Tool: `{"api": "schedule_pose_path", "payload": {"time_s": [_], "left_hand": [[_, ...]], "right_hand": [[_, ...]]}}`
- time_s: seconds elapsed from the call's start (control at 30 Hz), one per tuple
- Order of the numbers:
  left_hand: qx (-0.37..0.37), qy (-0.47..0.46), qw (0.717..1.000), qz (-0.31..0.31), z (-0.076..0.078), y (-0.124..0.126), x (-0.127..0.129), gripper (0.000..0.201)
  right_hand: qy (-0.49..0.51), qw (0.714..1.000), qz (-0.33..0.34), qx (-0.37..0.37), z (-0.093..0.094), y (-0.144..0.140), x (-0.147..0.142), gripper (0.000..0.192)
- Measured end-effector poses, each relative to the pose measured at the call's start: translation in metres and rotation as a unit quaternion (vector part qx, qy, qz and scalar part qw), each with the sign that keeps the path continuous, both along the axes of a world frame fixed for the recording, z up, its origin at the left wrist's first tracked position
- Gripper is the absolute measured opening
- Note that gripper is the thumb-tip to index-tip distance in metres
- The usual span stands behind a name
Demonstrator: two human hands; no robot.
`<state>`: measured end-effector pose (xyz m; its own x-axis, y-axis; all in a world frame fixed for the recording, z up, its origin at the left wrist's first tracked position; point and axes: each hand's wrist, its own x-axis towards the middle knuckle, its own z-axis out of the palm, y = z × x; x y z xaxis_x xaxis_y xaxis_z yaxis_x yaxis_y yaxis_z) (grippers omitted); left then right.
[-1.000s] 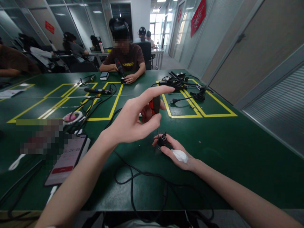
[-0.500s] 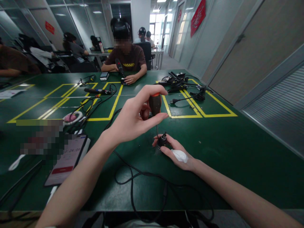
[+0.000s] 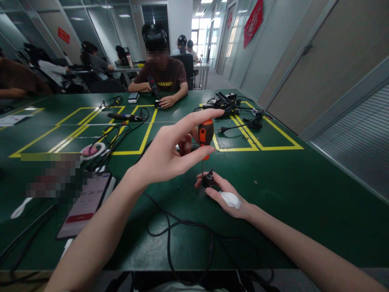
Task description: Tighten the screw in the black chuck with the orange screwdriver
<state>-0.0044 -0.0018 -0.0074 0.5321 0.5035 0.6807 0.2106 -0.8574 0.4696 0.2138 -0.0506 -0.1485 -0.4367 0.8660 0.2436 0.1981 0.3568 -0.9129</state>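
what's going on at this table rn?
A person's left hand is curled around an orange-and-black screwdriver standing roughly upright. Its shaft points down at a small black part, which the right hand holds on the green table. Whether the tip is seated is too small to tell. Across the table, another person holds a dark tool, tip down.
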Motion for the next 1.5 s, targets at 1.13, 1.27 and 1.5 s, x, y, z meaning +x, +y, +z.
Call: {"api": "schedule_pose_path", "payload": {"time_s": [1.13,1.27,1.5], "left_hand": [[0.001,-0.052,0.998,-0.019,-0.016,0.003,0.014,0.049],[-0.021,-0.018,0.999,-0.022,-0.015,0.0,0.012,0.061],[-0.039,0.025,0.998,-0.044,-0.013,-0.001,0.01,0.088]], "right_hand": [[-0.006,1.0,-0.001,0.021,0.0,0.0,-0.001,0.033],[-0.003,1.0,0.0,0.021,-0.001,0.001,0.0,0.031],[-0.01,1.0,0.005,0.011,0.0,0.001,0.002,0.028]]}}
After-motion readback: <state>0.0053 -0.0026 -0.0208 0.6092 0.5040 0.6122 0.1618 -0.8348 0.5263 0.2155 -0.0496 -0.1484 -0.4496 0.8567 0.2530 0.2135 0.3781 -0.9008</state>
